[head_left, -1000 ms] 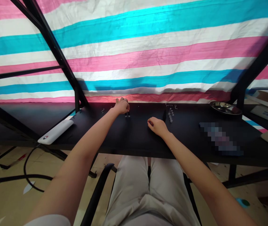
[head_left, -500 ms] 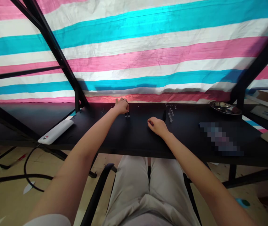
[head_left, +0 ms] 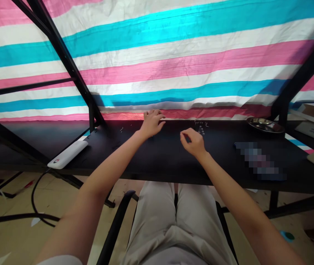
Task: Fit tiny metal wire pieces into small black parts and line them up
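Observation:
My left hand [head_left: 152, 122] hovers over the far middle of the black table [head_left: 168, 158], its fingers stretched forward and apart, with nothing in them. My right hand [head_left: 193, 140] is raised a little above the table to its right, fingers curled towards the thumb in a loose pinch; I cannot make out anything in it. Just beyond the right hand stands a cluster of small clear vials [head_left: 201, 129] with tiny metal bits around them. More tiny metal bits [head_left: 121, 129] lie left of the left hand.
A white power bank [head_left: 68, 154] lies at the table's left edge with a black cable running to the floor. A metal dish [head_left: 265, 125] sits at the far right. A blurred patch [head_left: 260, 161] covers something on the right. Black frame bars and a striped tarp stand behind.
My left hand lifted, shifted right and spread its fingers. My right hand rose off the table and moved right towards the vials, curling into a pinch.

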Demonstrator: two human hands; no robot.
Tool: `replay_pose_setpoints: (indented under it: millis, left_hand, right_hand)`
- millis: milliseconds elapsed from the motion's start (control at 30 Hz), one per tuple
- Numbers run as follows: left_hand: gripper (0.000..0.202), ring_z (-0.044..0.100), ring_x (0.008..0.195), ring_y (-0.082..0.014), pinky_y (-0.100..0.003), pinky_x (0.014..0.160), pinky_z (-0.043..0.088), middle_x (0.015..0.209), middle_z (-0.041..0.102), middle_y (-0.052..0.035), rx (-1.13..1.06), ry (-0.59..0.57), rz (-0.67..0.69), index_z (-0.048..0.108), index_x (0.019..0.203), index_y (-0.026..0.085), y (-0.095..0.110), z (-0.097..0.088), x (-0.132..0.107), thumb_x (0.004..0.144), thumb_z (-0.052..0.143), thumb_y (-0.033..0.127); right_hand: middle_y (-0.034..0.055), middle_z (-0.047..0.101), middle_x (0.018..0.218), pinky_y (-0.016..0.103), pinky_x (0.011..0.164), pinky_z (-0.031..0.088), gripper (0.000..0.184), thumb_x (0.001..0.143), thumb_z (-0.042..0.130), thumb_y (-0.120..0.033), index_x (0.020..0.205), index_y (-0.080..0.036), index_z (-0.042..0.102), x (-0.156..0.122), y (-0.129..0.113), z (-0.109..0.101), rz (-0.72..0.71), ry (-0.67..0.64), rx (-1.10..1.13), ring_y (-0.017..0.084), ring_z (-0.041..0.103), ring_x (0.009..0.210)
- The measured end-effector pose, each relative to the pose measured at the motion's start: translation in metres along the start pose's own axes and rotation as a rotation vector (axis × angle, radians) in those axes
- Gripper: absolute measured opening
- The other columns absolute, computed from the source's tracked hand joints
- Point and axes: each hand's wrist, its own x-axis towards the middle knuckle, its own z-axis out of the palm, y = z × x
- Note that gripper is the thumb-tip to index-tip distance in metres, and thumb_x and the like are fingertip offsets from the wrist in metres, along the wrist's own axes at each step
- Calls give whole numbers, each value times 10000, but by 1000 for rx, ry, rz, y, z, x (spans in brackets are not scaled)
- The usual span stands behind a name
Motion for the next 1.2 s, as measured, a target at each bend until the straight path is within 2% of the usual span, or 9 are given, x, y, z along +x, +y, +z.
replay_pose_setpoints:
  millis: [100, 200, 333, 433, 600, 767, 900, 1033, 1200]
  left_hand:
    - [322, 408, 1103, -262, -415, 915, 237, 1205, 513, -90, -59, 18, 106, 587, 1146, 233, 40, 11, -14, 882, 425, 321]
    - [383, 416, 1097, -247, -412, 904, 251, 1242, 494, -86, -90, -22, 170, 503, 1257, 262, 72, 33, -27, 884, 418, 295]
    - [481, 413, 1099, -257, -444, 895, 282, 1280, 462, -98, -97, -79, 147, 378, 1359, 270, 98, 64, -31, 880, 424, 273]
    - [511, 414, 1092, -259, -472, 905, 300, 1304, 440, -100, -67, -118, 128, 327, 1388, 276, 110, 79, -28, 884, 413, 263]
    - [479, 397, 1125, -258, -517, 938, 294, 1342, 412, -88, 0, -152, 133, 348, 1374, 287, 116, 90, -22, 899, 377, 231]
    - [422, 389, 1159, -256, -492, 948, 280, 1375, 395, -89, 21, -112, 182, 468, 1284, 257, 113, 97, -17, 877, 405, 165]
    - [269, 478, 1041, -223, -432, 906, 280, 1207, 540, -87, -23, -53, 193, 588, 1084, 203, 111, 98, -12, 876, 421, 166]
    - [161, 532, 891, -191, -395, 862, 273, 965, 634, -52, -96, -56, 166, 604, 936, 184, 108, 98, -9, 872, 457, 195]
    - [91, 552, 860, -174, -370, 848, 263, 920, 661, -19, -203, 12, 82, 611, 882, 203, 90, 94, -17, 852, 532, 237]
  right_hand:
    - [55, 541, 754, 295, 666, 418, 169, 856, 405, -303, 783, -204, 521, 1, 17, -19, 75, 174, -45, 152, 501, 686]
    - [39, 497, 757, 291, 650, 406, 115, 828, 419, -295, 762, -211, 462, -6, 41, -33, 137, 285, -111, 147, 468, 671]
    - [21, 479, 766, 287, 649, 390, 49, 774, 428, -239, 805, -207, 451, -19, 64, -39, 329, 335, -193, 140, 436, 637]
    - [28, 517, 816, 292, 657, 376, 125, 723, 440, -210, 845, -203, 468, -23, 72, -40, 522, 296, -234, 147, 454, 658]
    - [45, 561, 900, 290, 631, 342, 175, 688, 472, -228, 858, -203, 503, -24, 74, -44, 745, 79, -254, 177, 492, 731]
    - [72, 570, 951, 290, 639, 342, 218, 716, 442, -225, 913, -192, 527, -24, 72, -46, 790, 18, -268, 183, 509, 751]
    - [70, 588, 921, 288, 647, 357, 236, 719, 463, -238, 934, -191, 549, -24, 74, -46, 825, -72, -268, 186, 526, 754]
    - [60, 606, 911, 277, 663, 381, 269, 709, 506, -274, 959, -198, 568, -26, 81, -44, 845, -241, -256, 189, 553, 801]
    - [48, 625, 921, 264, 669, 390, 269, 702, 548, -339, 927, -197, 589, -30, 87, -39, 798, -431, -244, 177, 576, 818]
